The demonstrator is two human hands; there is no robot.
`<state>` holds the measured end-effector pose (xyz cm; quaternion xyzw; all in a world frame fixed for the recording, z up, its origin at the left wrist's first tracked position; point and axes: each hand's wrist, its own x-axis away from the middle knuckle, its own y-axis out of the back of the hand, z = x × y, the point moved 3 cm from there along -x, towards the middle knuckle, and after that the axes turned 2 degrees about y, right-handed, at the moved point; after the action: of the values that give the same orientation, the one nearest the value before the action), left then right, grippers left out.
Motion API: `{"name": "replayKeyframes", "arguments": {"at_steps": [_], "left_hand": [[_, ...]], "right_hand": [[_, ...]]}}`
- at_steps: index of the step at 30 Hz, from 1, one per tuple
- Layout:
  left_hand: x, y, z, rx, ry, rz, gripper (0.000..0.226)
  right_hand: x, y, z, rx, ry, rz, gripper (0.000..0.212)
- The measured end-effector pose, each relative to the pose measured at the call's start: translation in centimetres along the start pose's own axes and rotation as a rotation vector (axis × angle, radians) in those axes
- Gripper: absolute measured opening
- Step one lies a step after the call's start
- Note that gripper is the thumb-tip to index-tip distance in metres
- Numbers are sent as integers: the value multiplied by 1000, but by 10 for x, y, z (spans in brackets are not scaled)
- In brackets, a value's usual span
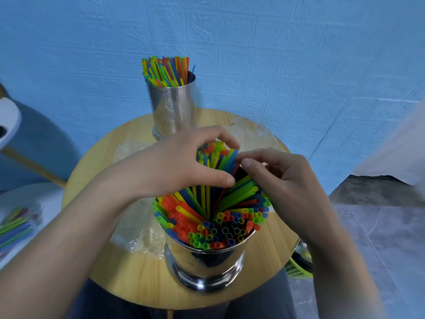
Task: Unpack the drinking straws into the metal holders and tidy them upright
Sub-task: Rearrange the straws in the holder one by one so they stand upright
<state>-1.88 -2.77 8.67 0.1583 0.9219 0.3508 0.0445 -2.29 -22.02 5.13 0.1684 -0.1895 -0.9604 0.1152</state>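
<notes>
Two metal holders (171, 107) contain coloured straws (213, 224).

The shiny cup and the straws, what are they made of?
The cup looks like polished metal, probably steel, because it reflects things like a mirror. The straws look like thin plastic: bright, smooth, hollow tubes. The table looks like wood, though the grain may only be printed.

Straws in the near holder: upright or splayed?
Splayed. The straws in the near holder fan out to all sides; the left hand grips one leaning bunch.
</notes>
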Motion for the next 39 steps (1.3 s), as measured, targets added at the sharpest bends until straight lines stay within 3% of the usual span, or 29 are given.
{"name": "replayKeyframes", "arguments": {"at_steps": [5,17,26,30,39], "left_hand": [[-3,0,-1,-11,-27,-91,19],[0,1,-2,-31,-16,-132,12],[8,8,9,107,41,-52,35],[10,9,14,267,82,8,32],[9,5,9,299,75,-9,28]], "right_hand": [[-1,2,2,-14,-26,5,17],[5,4,-2,-34,-44,0,25],[5,0,-3,-48,-18,11,27],[5,0,-4,-62,-23,31,28],[-1,0,-1,-95,-25,18,17]]}}
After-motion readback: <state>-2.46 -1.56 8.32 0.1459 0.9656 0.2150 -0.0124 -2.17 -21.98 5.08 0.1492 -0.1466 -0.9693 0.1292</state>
